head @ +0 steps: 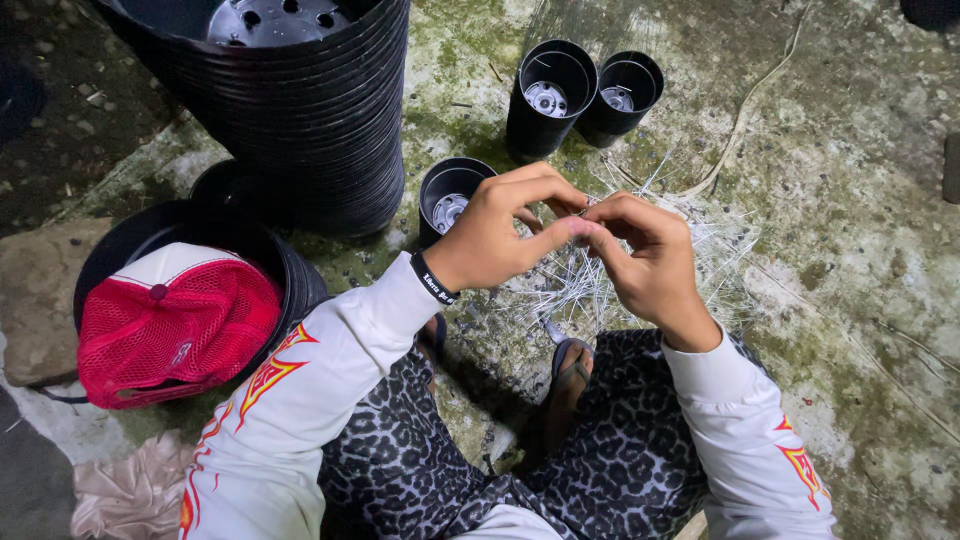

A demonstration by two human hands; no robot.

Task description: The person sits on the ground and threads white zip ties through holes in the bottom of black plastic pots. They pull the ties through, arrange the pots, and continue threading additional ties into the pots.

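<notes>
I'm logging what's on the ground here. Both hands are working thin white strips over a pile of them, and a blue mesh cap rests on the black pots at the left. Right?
Not quite: the mesh cap is red and white, not blue. The head view shows it on the black pots at the left. As you say, the left hand and right hand work thin white strips over the pile.

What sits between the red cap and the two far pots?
Head view: the tall stack of black pots and a single small black pot beside the left hand.
</notes>
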